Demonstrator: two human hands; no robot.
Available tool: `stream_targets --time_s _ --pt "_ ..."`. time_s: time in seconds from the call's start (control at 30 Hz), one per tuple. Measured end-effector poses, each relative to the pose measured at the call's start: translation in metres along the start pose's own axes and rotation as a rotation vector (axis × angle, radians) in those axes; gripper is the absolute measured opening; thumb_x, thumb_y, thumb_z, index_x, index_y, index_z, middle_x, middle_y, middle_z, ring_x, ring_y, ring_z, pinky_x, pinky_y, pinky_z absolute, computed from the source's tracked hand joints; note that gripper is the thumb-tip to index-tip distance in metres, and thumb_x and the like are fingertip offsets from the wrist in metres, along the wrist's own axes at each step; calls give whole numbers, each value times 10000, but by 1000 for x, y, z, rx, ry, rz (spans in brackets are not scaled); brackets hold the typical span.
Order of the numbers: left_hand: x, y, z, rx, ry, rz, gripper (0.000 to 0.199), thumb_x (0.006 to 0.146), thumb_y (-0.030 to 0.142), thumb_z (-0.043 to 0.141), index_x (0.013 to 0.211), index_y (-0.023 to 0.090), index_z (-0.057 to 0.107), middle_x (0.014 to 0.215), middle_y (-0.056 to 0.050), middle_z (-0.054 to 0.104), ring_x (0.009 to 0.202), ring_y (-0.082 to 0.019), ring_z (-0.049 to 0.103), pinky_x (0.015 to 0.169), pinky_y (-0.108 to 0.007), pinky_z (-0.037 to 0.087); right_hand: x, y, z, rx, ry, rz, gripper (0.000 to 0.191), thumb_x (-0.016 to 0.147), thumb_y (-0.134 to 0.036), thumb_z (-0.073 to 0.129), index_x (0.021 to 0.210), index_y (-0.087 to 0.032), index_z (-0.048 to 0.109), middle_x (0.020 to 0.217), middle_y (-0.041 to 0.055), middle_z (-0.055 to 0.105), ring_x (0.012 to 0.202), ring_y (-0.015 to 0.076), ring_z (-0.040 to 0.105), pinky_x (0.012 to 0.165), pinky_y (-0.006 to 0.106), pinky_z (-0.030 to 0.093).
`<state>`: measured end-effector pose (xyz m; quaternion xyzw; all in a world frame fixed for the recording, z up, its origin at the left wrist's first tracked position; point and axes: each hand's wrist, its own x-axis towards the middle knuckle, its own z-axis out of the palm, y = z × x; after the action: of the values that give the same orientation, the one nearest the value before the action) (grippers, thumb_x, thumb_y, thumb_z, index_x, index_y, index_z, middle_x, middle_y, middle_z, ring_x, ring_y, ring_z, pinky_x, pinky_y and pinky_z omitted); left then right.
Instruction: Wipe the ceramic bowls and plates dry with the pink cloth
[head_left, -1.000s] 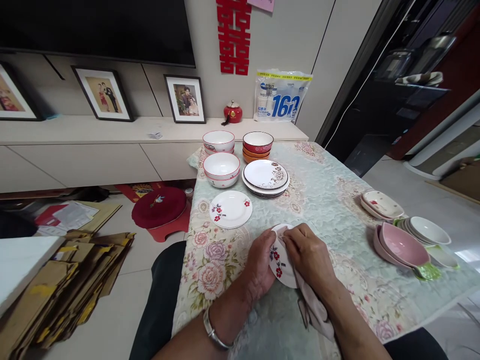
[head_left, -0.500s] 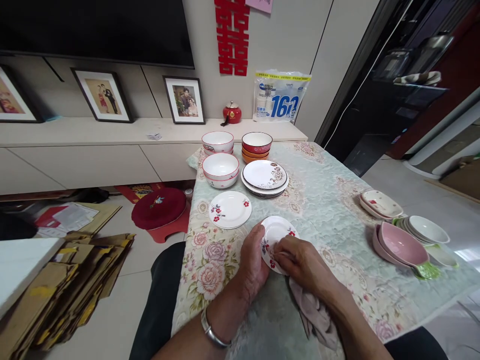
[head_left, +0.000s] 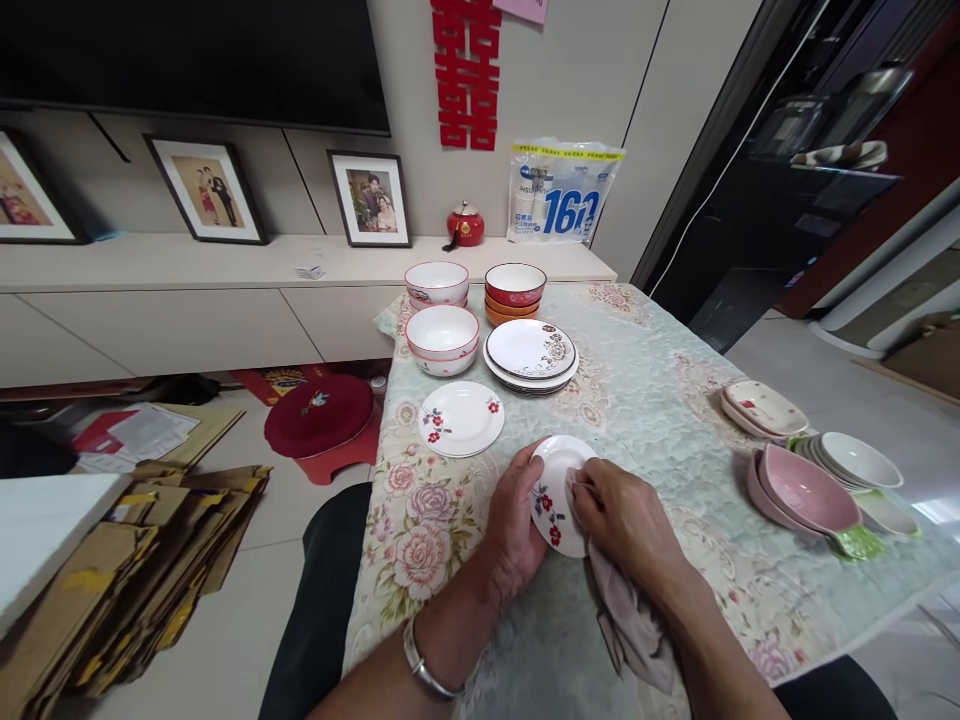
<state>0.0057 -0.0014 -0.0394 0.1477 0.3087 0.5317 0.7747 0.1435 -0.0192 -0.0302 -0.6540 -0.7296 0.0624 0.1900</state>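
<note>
A small white plate with red flowers is held tilted above the near part of the table. My left hand grips its left edge, thumb on the face of the plate. My right hand is closed on a greyish-pink cloth and presses it against the plate's right side; the rest of the cloth hangs down below the wrist. Just beyond lies a larger white plate with the same red flowers, apparently stacked on another.
White bowls, red and orange bowls and a stack of brown-patterned plates stand farther back. Pink leaf-shaped bowls, small white bowls and square dishes sit at the right. A red stool stands left of the floral-covered table.
My right hand has shifted right across the plate with the cloth, uncovering more of the flowers. The plate has turned slightly and moved a little right in my left hand.
</note>
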Motion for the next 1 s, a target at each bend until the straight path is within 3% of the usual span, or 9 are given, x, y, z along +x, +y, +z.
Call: stream_targets --time_s 0.1,0.17,0.37,0.5,0.77,0.87,1.0 --pt "-4 3 3 32 -38 -52 544 625 136 657 1167 165 639 887 -35 731 778 -191 651 726 -289 471 0 -9 3 233 -4 -96 123 917 -227 508 813 -214 573 771 10 638 672 154 597 611 258 411" --pt "-6 4 5 41 -56 -87 625 548 57 611 1161 172 644 857 -13 721 747 -163 629 706 -260 453 0 -11 6 305 61 -139 107 931 -209 500 891 -215 599 834 22 650 740 163 618 659 267 446" --pt "-13 -4 10 80 -111 -165 607 476 16 576 1048 176 700 714 29 666 640 -126 561 622 -231 403 2 -8 10 259 291 -254 128 980 -197 465 964 -213 592 880 46 631 826 173 614 749 293 478" --pt "-11 -8 10 110 -102 -190 688 444 21 511 1088 160 705 647 26 647 583 -133 533 553 -239 373 5 2 9 137 395 -160 126 976 -241 490 930 -201 600 860 45 636 785 177 619 722 298 466" --pt "-4 -2 5 48 -25 -110 718 447 38 509 1129 165 697 780 -11 735 713 -194 635 605 -255 427 7 32 11 -44 296 153 168 937 -306 526 844 -198 616 842 47 667 728 206 631 643 305 415" --pt "-4 -2 5 38 -28 -92 725 451 39 510 1141 164 694 804 -17 746 716 -194 638 611 -257 431 7 31 13 -72 308 149 180 946 -297 505 859 -191 622 842 58 664 725 209 632 635 306 415" --pt "-6 -4 7 47 -70 -124 741 452 31 514 1157 173 697 794 -14 744 655 -169 617 599 -251 420 4 17 13 60 399 -2 171 962 -293 503 947 -178 627 885 68 671 787 199 650 697 298 457"
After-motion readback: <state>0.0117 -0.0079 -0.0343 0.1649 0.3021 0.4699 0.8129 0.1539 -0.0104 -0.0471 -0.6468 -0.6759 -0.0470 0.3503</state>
